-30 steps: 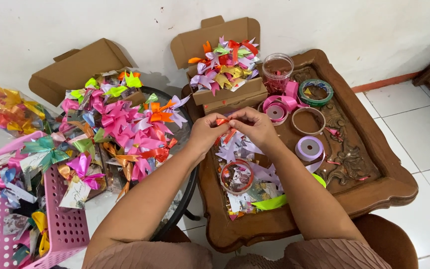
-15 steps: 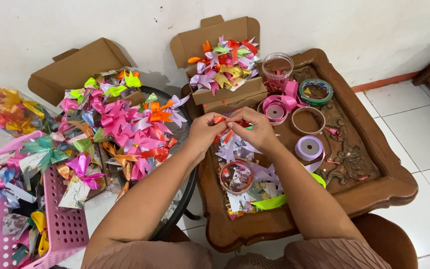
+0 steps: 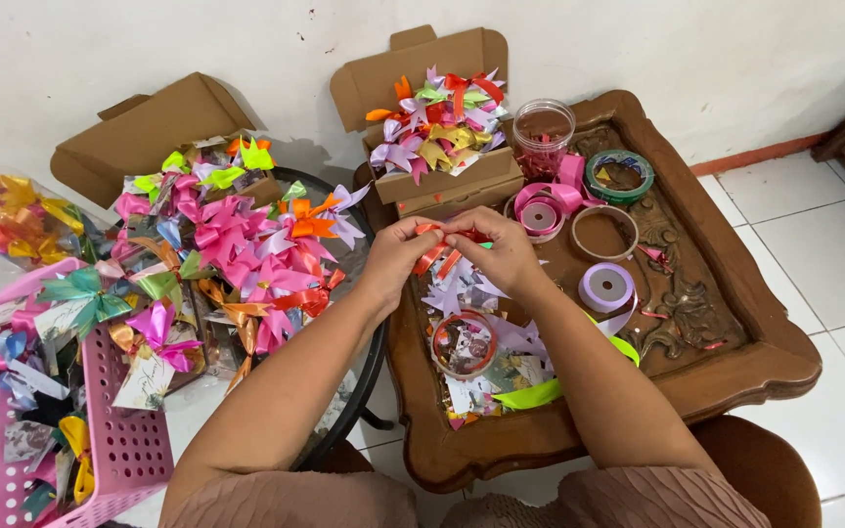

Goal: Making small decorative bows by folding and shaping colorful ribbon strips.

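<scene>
Fingers of both hands meet over the middle of the scene, pinched narrow on one red ribbon (image 3: 439,252): the left hand (image 3: 393,256) grips its left end and the right hand (image 3: 493,250) its right end, fingertips almost touching.

Under the fingers spreads a carved wooden table (image 3: 735,362). Left of the fingers a heap of pink, orange and green bows (image 3: 237,244) covers a round dark table, with an open cardboard box (image 3: 139,137) behind it. Far down to the left stands a pink plastic basket (image 3: 119,440) with more bows. Just beyond the fingers sits a second cardboard box (image 3: 422,83) filled with mixed bows.

Right of the fingers lie ribbon rolls: a pink one (image 3: 540,210), a brown one (image 3: 603,233), a lilac one (image 3: 606,286) and a green one (image 3: 619,174) farther off. A clear jar (image 3: 543,132) stands beyond them. Below the fingers, toward the person, a round tin (image 3: 464,344) rests among pale ribbon scraps.
</scene>
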